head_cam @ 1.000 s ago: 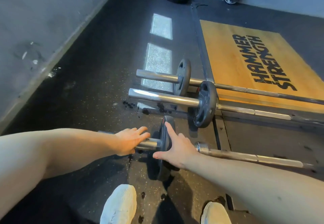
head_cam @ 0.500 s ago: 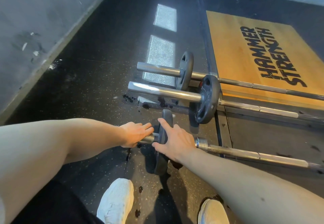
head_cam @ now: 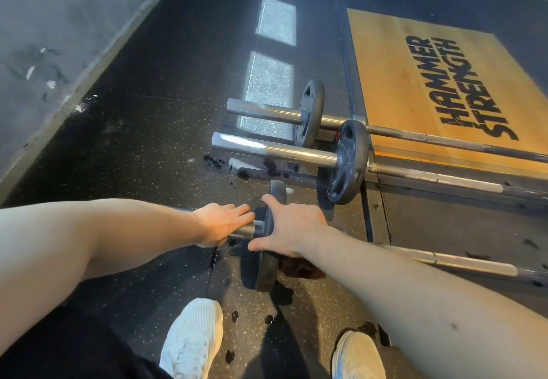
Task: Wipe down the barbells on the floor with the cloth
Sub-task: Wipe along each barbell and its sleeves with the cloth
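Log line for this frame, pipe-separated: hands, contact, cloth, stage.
left hand on nearest barbell sleeve | right hand spread on its plate | dark cloth partly visible under right wrist | wiping not evident

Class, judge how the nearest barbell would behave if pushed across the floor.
The nearest barbell would likely roll, riding on its round plate. Its steel shaft looks stiff and heavy. The left hand rests on a shiny sleeve, probably slippery.

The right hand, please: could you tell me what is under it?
Under the right hand a dark brown cloth shows beside the nearest plate. The hand covers most of the cloth and the bar there.
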`<state>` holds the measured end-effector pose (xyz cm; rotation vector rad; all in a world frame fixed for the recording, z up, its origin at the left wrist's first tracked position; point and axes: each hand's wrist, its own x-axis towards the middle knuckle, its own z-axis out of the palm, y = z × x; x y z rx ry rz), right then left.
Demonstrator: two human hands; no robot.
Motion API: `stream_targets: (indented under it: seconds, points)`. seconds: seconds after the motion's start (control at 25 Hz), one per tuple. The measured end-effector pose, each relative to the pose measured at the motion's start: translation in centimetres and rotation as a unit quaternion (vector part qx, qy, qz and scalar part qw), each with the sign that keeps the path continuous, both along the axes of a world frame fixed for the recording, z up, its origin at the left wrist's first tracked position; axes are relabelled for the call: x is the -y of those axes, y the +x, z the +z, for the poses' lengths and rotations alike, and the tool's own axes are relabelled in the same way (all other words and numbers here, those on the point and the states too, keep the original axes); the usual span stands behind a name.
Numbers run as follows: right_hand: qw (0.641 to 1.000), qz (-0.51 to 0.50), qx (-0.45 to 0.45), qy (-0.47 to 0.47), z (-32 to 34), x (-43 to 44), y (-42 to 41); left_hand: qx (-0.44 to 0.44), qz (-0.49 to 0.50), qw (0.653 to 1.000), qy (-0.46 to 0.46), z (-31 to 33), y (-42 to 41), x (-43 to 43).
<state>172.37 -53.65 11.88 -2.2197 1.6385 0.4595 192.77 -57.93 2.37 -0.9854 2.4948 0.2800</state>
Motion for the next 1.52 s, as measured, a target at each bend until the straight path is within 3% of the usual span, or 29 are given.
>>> stream_targets:
  seconds: [0.16, 0.4, 0.48, 0.6, 0.72, 0.76, 0.88, 1.0, 1.12, 1.32, 1.52]
  points:
    - [0.997, -0.064, 0.032, 0.024, -0.3, -0.5, -0.1, -0.003, 0.000, 1.000, 0.002, 0.1, 0.2, 0.1]
    - [0.976, -0.176, 0.127, 0.000, 0.3, -0.8, -1.1, -0.017, 0.002, 1.000, 0.004, 0.3, 0.0, -0.1]
    - [0.965, -0.208, 0.151, -0.049, 2.0, 0.4, -2.4, -0.021, 0.002, 1.000, 0.005, 0.3, 0.2, -0.1]
    - [0.904, -0.263, 0.299, -0.154, 3.5, 1.4, -3.5, -0.017, -0.004, 1.000, 0.002, 0.1, 0.5, -0.3]
    - [0.818, -0.347, 0.456, -0.050, 3.0, 0.4, -2.4, -0.018, 0.003, 1.000, 0.005, -0.1, 0.6, -0.3]
    - [0.811, -0.350, 0.468, -0.022, 2.4, -0.1, -1.8, -0.020, 0.004, 1.000, 0.006, -0.1, 0.6, -0.2]
    - [0.902, -0.271, 0.325, -0.089, -0.3, -0.9, -1.3, -0.024, 0.003, 1.000, 0.009, 0.0, 0.6, 0.0]
    - [0.928, -0.253, 0.240, -0.132, 0.0, -1.2, -1.2, -0.026, 0.001, 1.000, 0.007, 0.0, 0.5, 0.0]
    - [0.963, -0.171, 0.194, -0.072, 0.0, -1.0, -1.3, -0.033, -0.003, 0.999, 0.005, -0.2, 0.6, -0.1]
    - [0.976, -0.163, 0.140, 0.045, -0.7, -0.5, -0.2, -0.027, -0.006, 1.000, 0.002, -0.3, 0.4, 0.0]
    - [0.979, -0.169, 0.108, 0.041, -0.5, -0.1, 1.3, -0.031, 0.009, 0.999, 0.008, -0.6, 0.5, 0.0]
